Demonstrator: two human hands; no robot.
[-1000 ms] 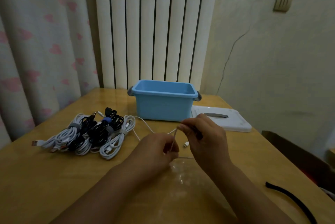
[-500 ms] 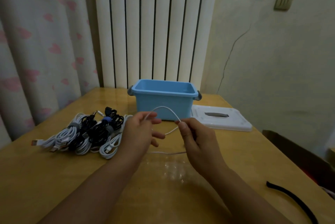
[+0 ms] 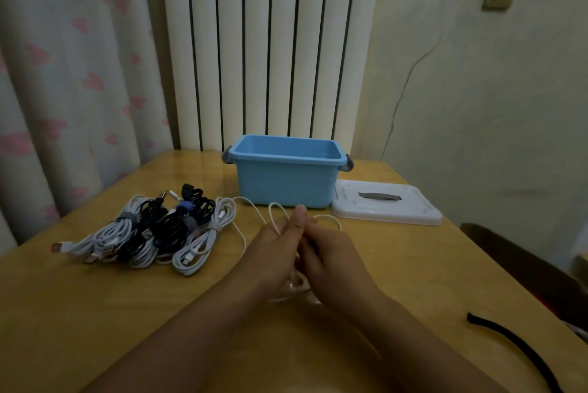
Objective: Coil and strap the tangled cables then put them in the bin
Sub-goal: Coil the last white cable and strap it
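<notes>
A thin white cable (image 3: 245, 236) runs from the cable pile to my hands at the table's middle. My left hand (image 3: 276, 249) pinches loops of it between thumb and fingers, one loop standing up above the thumb. My right hand (image 3: 331, 256) lies against the left, fingers curled on the same cable, with another loop arching over its knuckles. An open blue bin (image 3: 283, 182) stands behind my hands. At the left lie several coiled, strapped white and black cables (image 3: 152, 233).
The bin's white lid (image 3: 385, 208) lies flat to the right of the bin. A black strap (image 3: 515, 348) lies near the table's right front edge. Curtain and radiator stand behind the wooden table (image 3: 79, 313).
My hands have come together from being apart. The big loop held between them half a second ago is now gathered into small loops in my left hand.
</notes>
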